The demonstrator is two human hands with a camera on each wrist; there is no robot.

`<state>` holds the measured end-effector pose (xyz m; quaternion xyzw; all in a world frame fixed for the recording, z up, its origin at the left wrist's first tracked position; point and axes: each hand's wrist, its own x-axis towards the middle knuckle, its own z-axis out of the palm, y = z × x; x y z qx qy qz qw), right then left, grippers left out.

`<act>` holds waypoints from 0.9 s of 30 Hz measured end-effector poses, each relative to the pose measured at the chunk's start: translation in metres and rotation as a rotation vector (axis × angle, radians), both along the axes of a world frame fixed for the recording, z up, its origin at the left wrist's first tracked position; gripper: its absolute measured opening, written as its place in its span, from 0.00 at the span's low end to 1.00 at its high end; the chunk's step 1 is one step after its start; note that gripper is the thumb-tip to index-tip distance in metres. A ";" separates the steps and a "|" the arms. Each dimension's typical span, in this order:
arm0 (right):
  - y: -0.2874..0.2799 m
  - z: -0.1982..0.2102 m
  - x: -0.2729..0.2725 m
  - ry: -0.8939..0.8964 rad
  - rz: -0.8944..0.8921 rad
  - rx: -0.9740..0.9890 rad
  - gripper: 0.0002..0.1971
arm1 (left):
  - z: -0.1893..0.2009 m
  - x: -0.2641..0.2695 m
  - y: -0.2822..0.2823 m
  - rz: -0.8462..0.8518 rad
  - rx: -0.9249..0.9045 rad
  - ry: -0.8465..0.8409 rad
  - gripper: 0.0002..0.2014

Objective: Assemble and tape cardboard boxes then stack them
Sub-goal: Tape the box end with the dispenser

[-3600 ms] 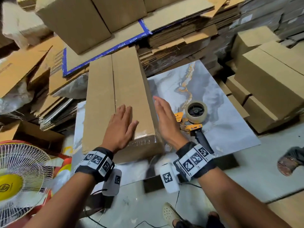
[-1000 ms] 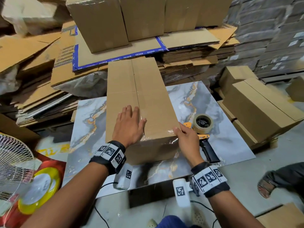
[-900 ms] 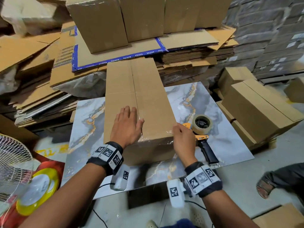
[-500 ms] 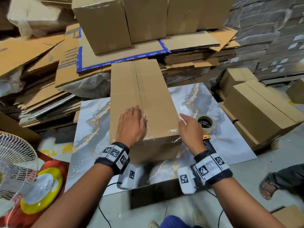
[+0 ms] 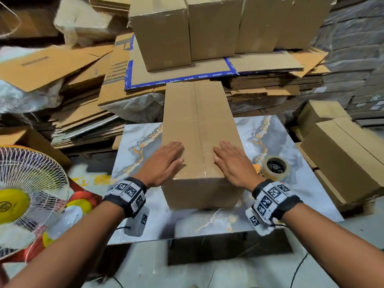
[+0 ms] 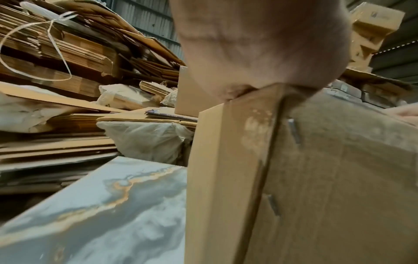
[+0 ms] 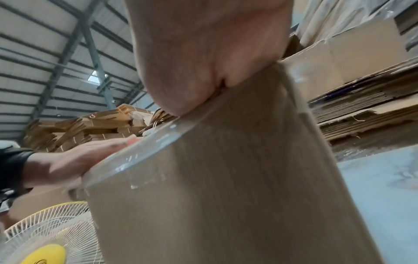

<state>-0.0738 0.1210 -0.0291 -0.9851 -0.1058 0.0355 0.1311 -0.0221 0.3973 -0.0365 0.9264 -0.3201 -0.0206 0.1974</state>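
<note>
A long closed cardboard box [image 5: 199,129] lies on the marble-patterned table [image 5: 141,142], its top seam covered with clear tape. My left hand [image 5: 166,161] lies flat on the near left part of the box top, fingers straight. My right hand [image 5: 230,163] lies flat on the near right part, just right of the seam. In the left wrist view the palm [image 6: 260,44] presses the box corner [image 6: 228,160]. In the right wrist view the palm [image 7: 203,53] rests on the taped edge of the box [image 7: 226,178]. A tape dispenser [image 5: 275,167] sits on the table right of the box.
Assembled boxes [image 5: 214,26] stand on flat cardboard sheets [image 5: 187,73] behind the table. More boxes [image 5: 340,159] are stacked at the right. A floor fan [image 5: 27,196] stands at the lower left. Piles of flattened cardboard [image 5: 68,104] fill the left.
My right hand left the tape dispenser side and came up onto the box top. My left hand slid left across the top, off the seam. Both palms now lie flat.
</note>
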 end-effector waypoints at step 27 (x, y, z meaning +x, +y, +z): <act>-0.003 -0.019 0.001 -0.179 0.026 -0.057 0.36 | -0.089 -0.074 -0.066 0.979 -1.534 0.101 0.21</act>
